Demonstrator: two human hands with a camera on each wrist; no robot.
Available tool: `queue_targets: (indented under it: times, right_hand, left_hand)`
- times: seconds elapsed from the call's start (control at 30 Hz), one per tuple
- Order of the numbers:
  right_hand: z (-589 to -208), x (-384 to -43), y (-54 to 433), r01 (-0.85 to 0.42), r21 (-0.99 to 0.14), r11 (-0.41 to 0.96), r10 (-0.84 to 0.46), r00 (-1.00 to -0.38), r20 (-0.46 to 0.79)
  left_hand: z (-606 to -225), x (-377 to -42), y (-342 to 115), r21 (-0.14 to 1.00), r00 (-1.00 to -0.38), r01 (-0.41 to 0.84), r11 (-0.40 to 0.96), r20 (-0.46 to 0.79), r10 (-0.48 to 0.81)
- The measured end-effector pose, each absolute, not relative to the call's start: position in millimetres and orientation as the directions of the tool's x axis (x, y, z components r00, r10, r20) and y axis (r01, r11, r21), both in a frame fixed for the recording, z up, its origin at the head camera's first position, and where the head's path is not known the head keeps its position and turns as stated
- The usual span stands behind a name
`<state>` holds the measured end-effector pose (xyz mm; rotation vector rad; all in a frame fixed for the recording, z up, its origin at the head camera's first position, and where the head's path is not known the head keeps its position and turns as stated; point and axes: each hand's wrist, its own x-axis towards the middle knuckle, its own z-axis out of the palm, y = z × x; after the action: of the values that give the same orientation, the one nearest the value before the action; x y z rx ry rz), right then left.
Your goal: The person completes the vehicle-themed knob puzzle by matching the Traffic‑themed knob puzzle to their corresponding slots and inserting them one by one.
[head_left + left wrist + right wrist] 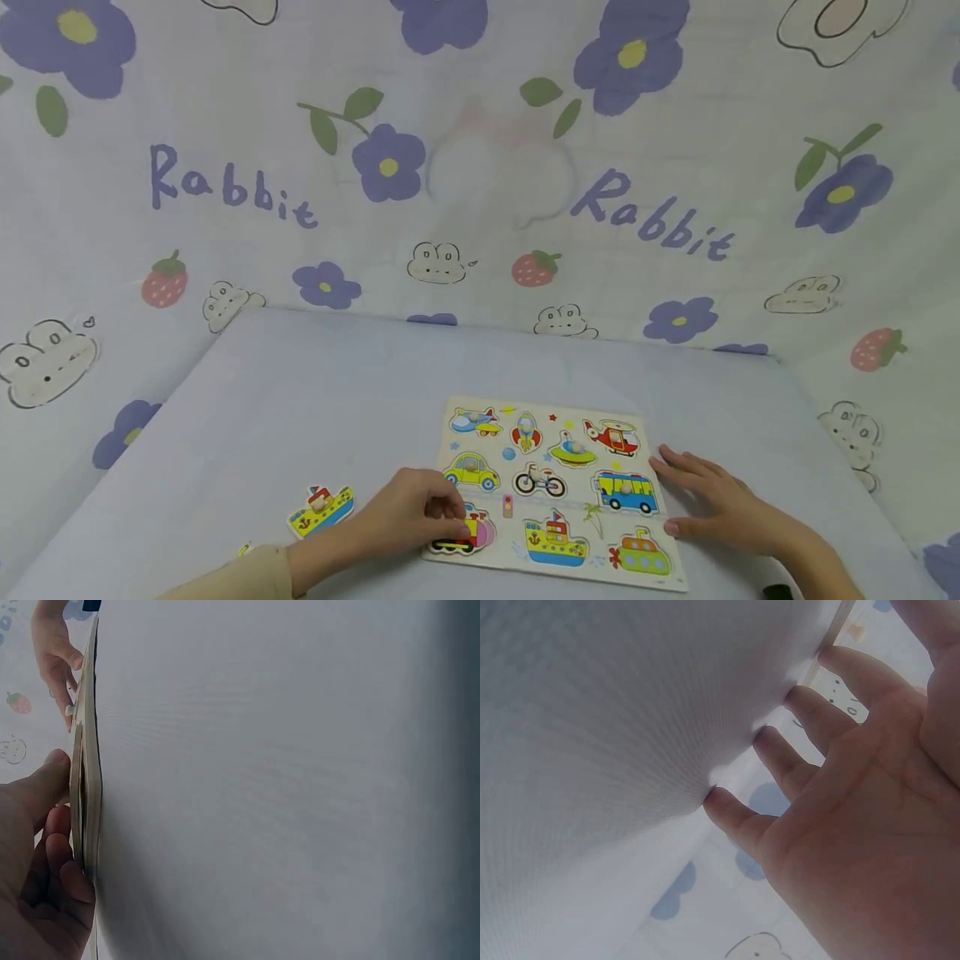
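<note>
A wooden peg puzzle board (510,504) with vehicle pictures lies flat on the table. At its lower left corner, my left hand (412,512) pinches a red train puzzle piece (459,546), which lies over the board's printed train spot, a little off it. The left wrist view shows the thumb and curled fingers of my left hand (45,847) at the board's edge (90,772). My right hand (731,504) rests with spread fingers at the board's right edge. In the right wrist view the fingertips (718,801) of that hand touch the table.
A boat puzzle piece (321,510) with a peg lies on the table left of the board. Part of another yellow piece (245,549) shows beside my left sleeve (240,579). A patterned cloth (480,208) hangs behind the white table (337,375).
</note>
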<state>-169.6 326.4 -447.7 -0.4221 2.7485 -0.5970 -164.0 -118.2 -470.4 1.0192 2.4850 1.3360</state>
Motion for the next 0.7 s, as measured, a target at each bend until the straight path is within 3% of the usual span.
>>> queue_targets:
  times: [0.7]
  right_hand:
    - [-449.0,-170.9,326.7,-0.188,-0.429,0.883,-0.315,-0.917,-0.246]
  left_hand:
    - [-473.1,-165.1,-107.7,0.815,-0.79,0.437,0.381,0.146,0.595]
